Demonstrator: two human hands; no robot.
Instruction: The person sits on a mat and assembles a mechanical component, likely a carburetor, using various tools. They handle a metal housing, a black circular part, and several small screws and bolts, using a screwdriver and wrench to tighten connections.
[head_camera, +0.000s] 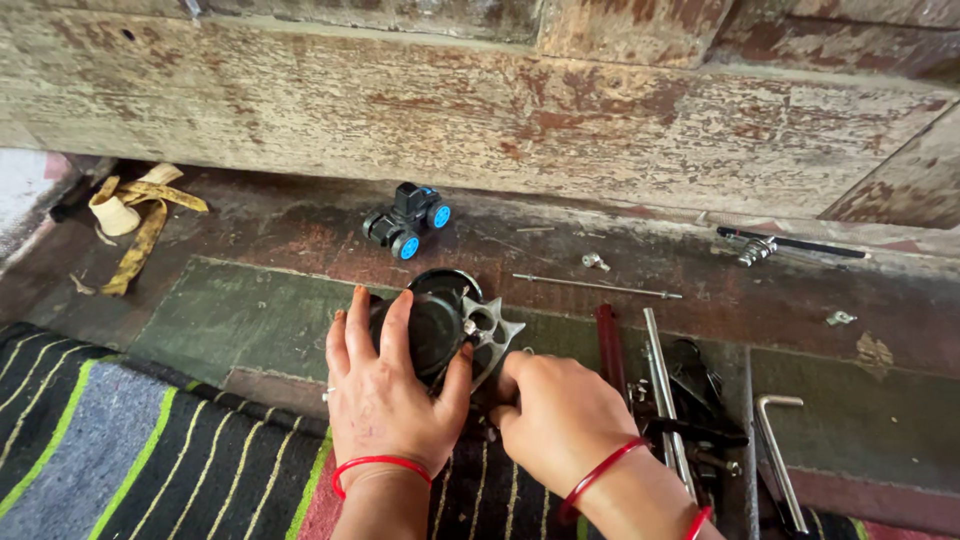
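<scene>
- Running across the top of the view, a worn wooden beam (480, 110) with flaking reddish paint is seen above the floor (250, 310).
- A striped rug (130, 460) in black, grey and green is laid at the lower left, under the forearms.
- A round black wheel-like part (432, 318) is held near the middle of the floor; a grey metal star-shaped plate (493, 330) is attached on its right side.
- The left hand (385, 395) is spread over the black part, fingers on top and thumb against its right edge.
- The right hand (560, 415) is curled, fingertips tucked beneath the star plate; what is pinched cannot be told.
- Metal rods and black parts (670, 390) are piled just right of the right hand, with a bent hex key (775, 450) beside them.
- A small black toy vehicle with blue wheels (407, 222) is set behind the black part, well apart from the hands.
</scene>
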